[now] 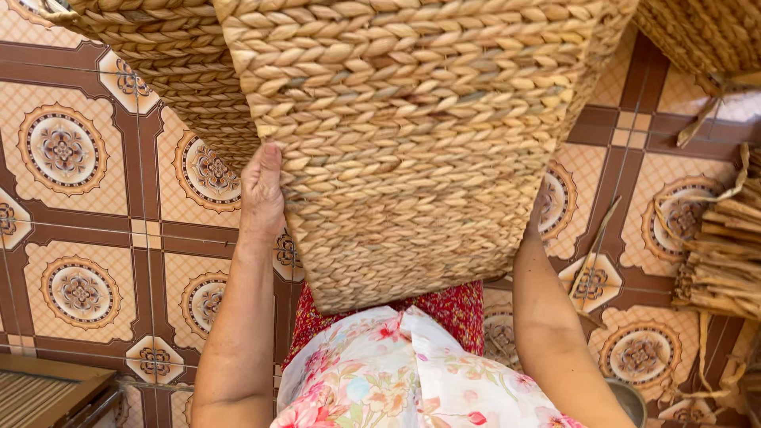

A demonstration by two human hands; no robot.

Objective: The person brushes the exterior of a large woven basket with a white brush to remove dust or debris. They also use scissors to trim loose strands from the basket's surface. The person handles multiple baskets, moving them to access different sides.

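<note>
The woven basket (412, 143), a tall one plaited from thick dried straw-coloured rope, is held up in front of the person, its base tilted toward the floral-print lap. It looks light for its bulk and fairly stiff, with a rough braided surface that should grip well and walls that probably give a little under pressure. The left hand (261, 190) lies flat against its left wall, fingers (268, 158) pressed together and pointing up; the right hand is hidden behind the opposite wall, so I cannot tell how its fingers sit. Taking it by both side walls seems the sound hold. Beyond the left fingers a second braided basket (182, 71) touches the first. Right of the hidden fingers, bundled dried fibre strips (725, 254) lie on the patterned tiled floor (79, 222).
</note>
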